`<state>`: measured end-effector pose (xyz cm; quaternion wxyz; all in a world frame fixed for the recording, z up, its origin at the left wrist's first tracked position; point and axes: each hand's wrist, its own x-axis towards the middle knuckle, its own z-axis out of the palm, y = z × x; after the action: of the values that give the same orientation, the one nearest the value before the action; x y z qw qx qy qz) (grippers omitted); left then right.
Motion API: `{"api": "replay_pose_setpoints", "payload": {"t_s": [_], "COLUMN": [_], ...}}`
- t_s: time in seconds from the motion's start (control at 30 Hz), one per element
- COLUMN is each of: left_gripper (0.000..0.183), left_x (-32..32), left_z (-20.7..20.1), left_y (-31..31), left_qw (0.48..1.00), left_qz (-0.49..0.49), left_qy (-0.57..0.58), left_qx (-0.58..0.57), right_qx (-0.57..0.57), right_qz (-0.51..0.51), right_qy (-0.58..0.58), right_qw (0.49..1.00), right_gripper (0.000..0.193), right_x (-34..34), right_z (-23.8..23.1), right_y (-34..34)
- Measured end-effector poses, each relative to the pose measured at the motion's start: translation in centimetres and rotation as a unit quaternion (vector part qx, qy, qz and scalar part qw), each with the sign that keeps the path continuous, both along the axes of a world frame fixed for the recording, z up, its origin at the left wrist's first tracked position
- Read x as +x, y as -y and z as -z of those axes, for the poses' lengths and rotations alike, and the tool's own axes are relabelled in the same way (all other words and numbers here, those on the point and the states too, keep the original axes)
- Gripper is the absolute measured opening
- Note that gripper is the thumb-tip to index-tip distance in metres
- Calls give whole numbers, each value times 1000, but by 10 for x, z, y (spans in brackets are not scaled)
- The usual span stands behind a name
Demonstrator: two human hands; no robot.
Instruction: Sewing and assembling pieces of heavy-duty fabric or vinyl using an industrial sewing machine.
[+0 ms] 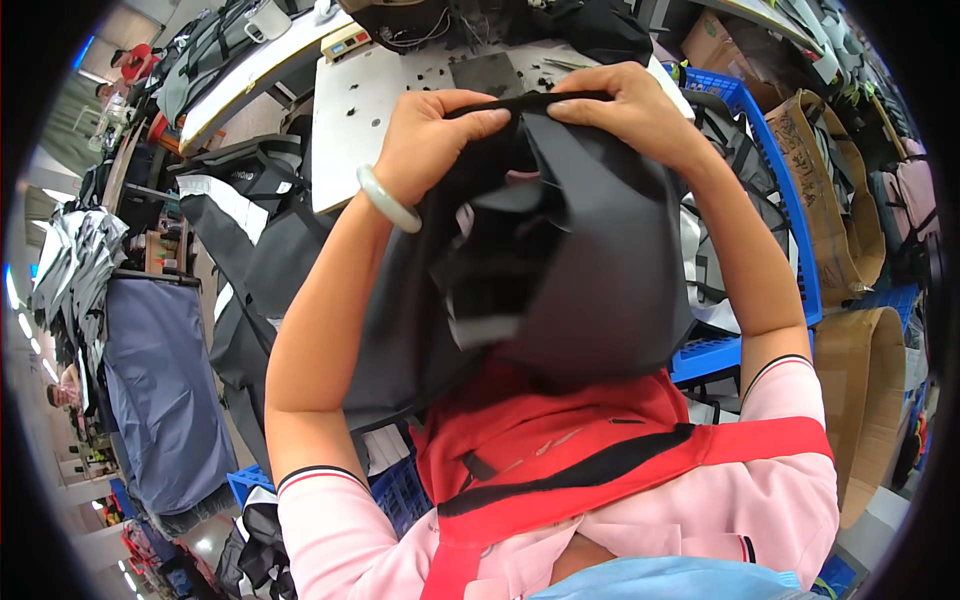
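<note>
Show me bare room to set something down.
A mostly bare patch of white tabletop lies left of the left hand, bordered by dark grey fabric. Small black scraps flank the dark square plate; the blue plastic crate is crowded.

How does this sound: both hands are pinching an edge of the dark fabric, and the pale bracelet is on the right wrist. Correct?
Not quite: the pale bracelet is on the left wrist, as the head view shows. The left hand and right hand do pinch an edge of the dark fabric.
</note>
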<state>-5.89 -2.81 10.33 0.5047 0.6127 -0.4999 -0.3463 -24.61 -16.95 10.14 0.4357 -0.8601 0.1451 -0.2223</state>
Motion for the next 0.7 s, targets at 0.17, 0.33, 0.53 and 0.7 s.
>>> {"api": "replay_pose_setpoints", "payload": {"t_s": [0.17,0.33,0.53,0.7], "left_gripper": [28,33,34,32], "left_x": [31,52,64,69], "left_z": [24,36,44,50], "left_y": [34,53,72,78], "left_qw": [991,984,978,973], "left_qz": [-53,-61,-56,-56], "left_qy": [-107,-159,-194,-221], "left_qx": [53,60,55,36], "right_qx": [71,78,76,108], "right_qz": [0,11,58,49], "right_qy": [-2,-6,-16,-21], "right_qw": [997,997,995,993], "right_gripper": [33,34,41,42], "right_x": [38,62,75,77], "right_z": [30,39,45,50], "right_y": [35,59,73,79]}}
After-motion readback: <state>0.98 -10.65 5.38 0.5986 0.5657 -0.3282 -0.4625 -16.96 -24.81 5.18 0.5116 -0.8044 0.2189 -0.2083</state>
